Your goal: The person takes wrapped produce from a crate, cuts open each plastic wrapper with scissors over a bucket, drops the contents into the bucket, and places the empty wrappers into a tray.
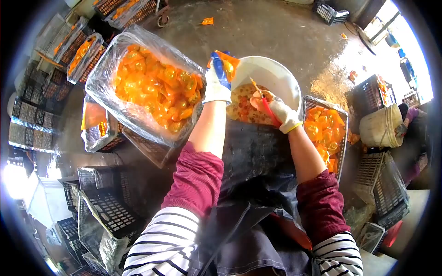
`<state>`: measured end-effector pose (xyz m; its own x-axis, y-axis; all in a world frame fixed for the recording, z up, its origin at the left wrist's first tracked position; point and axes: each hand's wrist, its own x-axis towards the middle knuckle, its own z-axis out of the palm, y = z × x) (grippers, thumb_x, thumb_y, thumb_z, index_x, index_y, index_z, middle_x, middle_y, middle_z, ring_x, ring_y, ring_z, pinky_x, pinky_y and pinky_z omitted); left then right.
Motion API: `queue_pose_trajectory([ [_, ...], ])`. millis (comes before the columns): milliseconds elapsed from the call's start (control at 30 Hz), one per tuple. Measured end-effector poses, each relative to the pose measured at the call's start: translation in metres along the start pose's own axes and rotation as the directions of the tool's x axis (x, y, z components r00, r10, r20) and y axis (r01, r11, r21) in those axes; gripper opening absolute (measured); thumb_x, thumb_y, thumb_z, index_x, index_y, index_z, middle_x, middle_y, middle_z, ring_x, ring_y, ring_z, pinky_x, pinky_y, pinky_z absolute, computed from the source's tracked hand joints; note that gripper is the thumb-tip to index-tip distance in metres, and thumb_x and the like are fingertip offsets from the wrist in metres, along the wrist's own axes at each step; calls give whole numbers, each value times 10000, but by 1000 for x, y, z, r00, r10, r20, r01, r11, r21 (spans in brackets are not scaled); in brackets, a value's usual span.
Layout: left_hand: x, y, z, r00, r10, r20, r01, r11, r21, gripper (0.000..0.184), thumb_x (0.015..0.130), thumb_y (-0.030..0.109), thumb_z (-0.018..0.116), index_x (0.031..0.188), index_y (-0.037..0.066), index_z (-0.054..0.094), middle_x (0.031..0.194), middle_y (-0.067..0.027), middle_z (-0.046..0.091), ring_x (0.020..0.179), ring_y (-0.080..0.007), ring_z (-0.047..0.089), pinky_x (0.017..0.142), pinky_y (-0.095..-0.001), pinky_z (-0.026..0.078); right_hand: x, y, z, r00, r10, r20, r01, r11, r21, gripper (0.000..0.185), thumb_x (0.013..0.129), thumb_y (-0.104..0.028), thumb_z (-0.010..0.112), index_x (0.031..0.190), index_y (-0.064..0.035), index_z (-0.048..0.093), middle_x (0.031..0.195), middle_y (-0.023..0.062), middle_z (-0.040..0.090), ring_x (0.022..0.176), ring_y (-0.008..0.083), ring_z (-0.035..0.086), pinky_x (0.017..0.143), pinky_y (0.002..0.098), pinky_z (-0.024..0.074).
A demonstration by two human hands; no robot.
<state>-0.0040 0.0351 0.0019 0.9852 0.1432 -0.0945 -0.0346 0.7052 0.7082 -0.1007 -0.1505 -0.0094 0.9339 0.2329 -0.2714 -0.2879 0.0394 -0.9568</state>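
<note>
My left hand (218, 78), in a white glove with a blue coating, is closed around an orange plastic packet (229, 65). It is near the rim of a white bucket (276, 69), between the bucket and a plastic-lined crate (103, 64) heaped with orange packets (149, 87). My right hand (278, 109), also in a white glove, grips a red-handled tool (270, 112) with a thin brownish tip; its exact kind is unclear. This hand is over the bucket, which holds cloudy yellowish contents (239, 101) with reddish bits.
Another crate of orange packets (324, 129) stands right of the bucket. Farther right are a dirty white bucket (381, 125) and a person's gloved hand (404, 126). Black crates (113, 209) fill the lower left. One orange packet (207, 21) lies on the floor.
</note>
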Motion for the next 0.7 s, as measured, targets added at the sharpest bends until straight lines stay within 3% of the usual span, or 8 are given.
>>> queue_pose_trajectory([
  [67, -2, 4, 4, 995, -60, 78, 62, 998, -17, 495, 945, 451, 463, 1134, 5, 562, 1057, -112, 624, 927, -239, 615, 835, -339, 515, 4, 0, 9, 997, -73, 23, 76, 979, -190, 343, 833, -82, 678, 1153, -26, 571, 1067, 82, 607, 996, 160, 555, 879, 255, 452],
  [167, -5, -1, 9, 980, -104, 170, 85, 990, 117, 537, 920, 492, 472, 1172, 27, 563, 1113, -114, 618, 993, -229, 591, 832, -351, 511, -13, -33, 24, 998, -59, 2, 59, 986, -154, 332, 853, -97, 655, 1167, -32, 568, 1079, 84, 606, 1004, 156, 547, 878, 255, 445],
  [200, -5, -2, 12, 971, -139, 194, 104, 978, 178, 545, 921, 499, 465, 1174, 27, 563, 1118, -116, 617, 996, -230, 590, 836, -350, 508, -6, -20, 18, 992, -124, 29, 127, 978, -165, 451, 847, -309, 673, 1193, -46, 552, 1016, 66, 615, 940, 128, 548, 822, 269, 436],
  [300, -10, 0, 18, 957, -187, 222, 120, 951, 285, 551, 936, 498, 428, 1181, 23, 562, 1125, -116, 620, 1000, -226, 591, 847, -343, 500, -5, -15, 14, 995, -98, 34, 100, 992, -81, 439, 856, -328, 659, 1176, -40, 570, 1011, 66, 631, 938, 128, 560, 820, 268, 439],
  [400, -13, 1, 16, 955, -185, 230, 105, 940, 324, 551, 953, 487, 390, 1185, 19, 563, 1127, -113, 624, 1000, -222, 594, 858, -338, 494, -6, -10, 6, 998, -63, -23, 57, 976, -209, 429, 865, -345, 644, 1159, -39, 585, 971, 64, 648, 892, 136, 573, 796, 272, 448],
  [500, -12, -1, 15, 958, -188, 218, 115, 944, 308, 547, 958, 478, 378, 1181, 16, 568, 1127, -109, 627, 1001, -222, 600, 870, -347, 493, -14, -27, 15, 988, 37, -151, -70, 972, -224, 241, 849, -93, 655, 1076, -17, 627, 991, 51, 641, 870, 132, 567, 756, 250, 460],
  [600, -20, 6, 21, 952, -251, 176, 185, 928, 324, 527, 956, 462, 402, 1180, 13, 562, 1122, -114, 628, 994, -226, 609, 859, -359, 504, 1, -5, 11, 989, -150, -10, 140, 943, -301, 411, 868, -351, 636, 1149, -54, 594, 910, 55, 654, 804, 138, 582, 729, 271, 457],
  [700, -27, 8, 22, 952, -289, 104, 232, 898, 373, 490, 955, 431, 442, 1181, 9, 547, 1104, -127, 628, 974, -234, 620, 819, -371, 532, -11, -24, 18, 999, -44, -16, 39, 967, -251, 379, 867, -342, 638, 1123, -65, 602, 898, 48, 647, 765, 116, 570, 696, 258, 451],
])
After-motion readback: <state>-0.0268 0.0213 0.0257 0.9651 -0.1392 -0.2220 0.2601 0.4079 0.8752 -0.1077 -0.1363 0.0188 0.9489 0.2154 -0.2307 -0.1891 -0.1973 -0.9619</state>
